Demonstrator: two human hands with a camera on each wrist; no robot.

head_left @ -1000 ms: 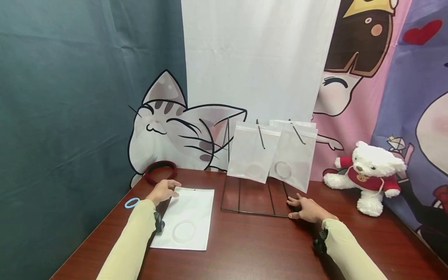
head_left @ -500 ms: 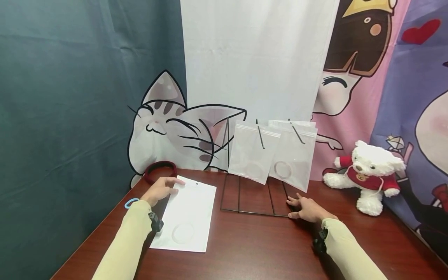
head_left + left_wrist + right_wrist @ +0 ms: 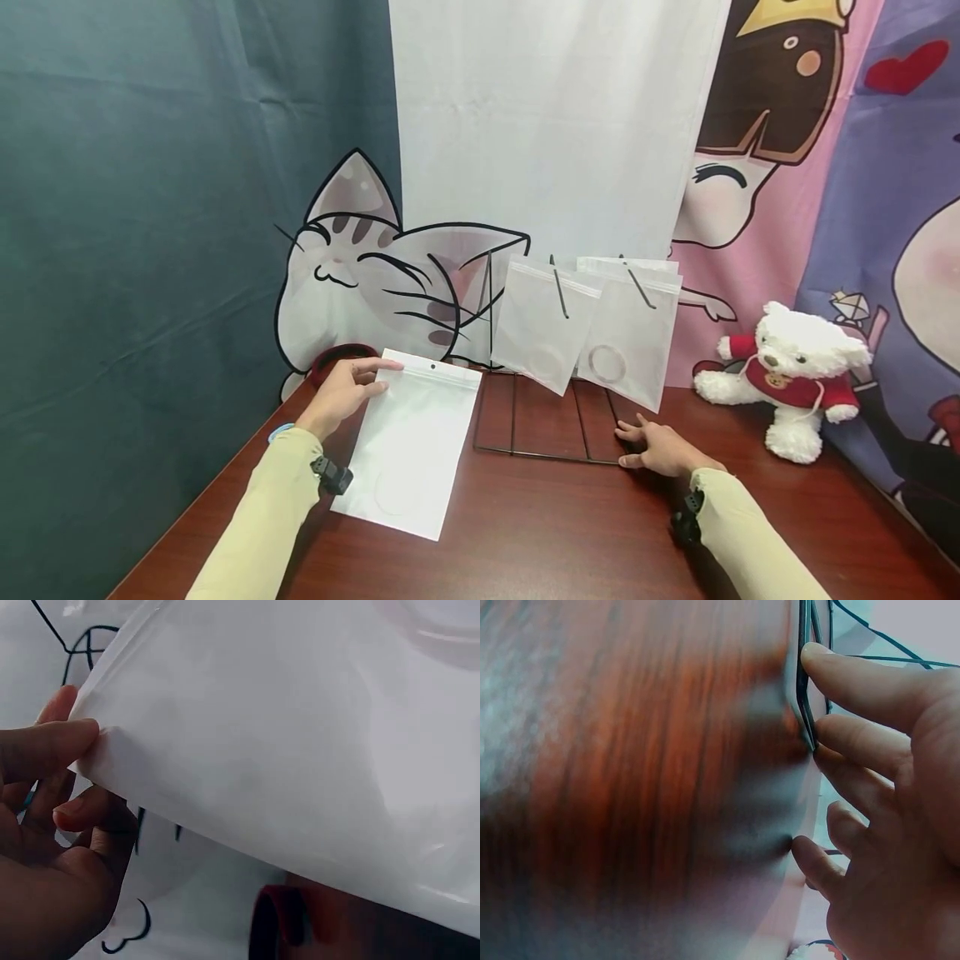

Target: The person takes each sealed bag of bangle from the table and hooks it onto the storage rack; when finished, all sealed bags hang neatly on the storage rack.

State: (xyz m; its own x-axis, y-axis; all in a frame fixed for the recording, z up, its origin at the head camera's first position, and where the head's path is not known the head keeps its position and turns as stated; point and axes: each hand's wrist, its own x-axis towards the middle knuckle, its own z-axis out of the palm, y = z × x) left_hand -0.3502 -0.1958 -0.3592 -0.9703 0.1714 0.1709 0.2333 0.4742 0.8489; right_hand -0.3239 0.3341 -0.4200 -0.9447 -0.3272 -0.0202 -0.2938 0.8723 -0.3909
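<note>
My left hand pinches the top left corner of a white zip bag, thumb on its front face. The bag has a hang hole in its top strip. It is lifted at the top, tilting down toward its lower edge, and a faint ring shape shows low in it. In the left wrist view the bag fills much of the frame, held by thumb and fingers. My right hand holds the front right corner of a black wire rack; in the right wrist view, thumb and fingertips meet the wire.
Two hooks of the rack carry white zip bags, a left one and a right one, with rings inside. A dark red headband and a blue ring lie left. A white teddy bear sits right on the brown table.
My left hand has raised the top of the zip bag off the table, tilting it and shifting it slightly right. The right hand stays at the rack's corner.
</note>
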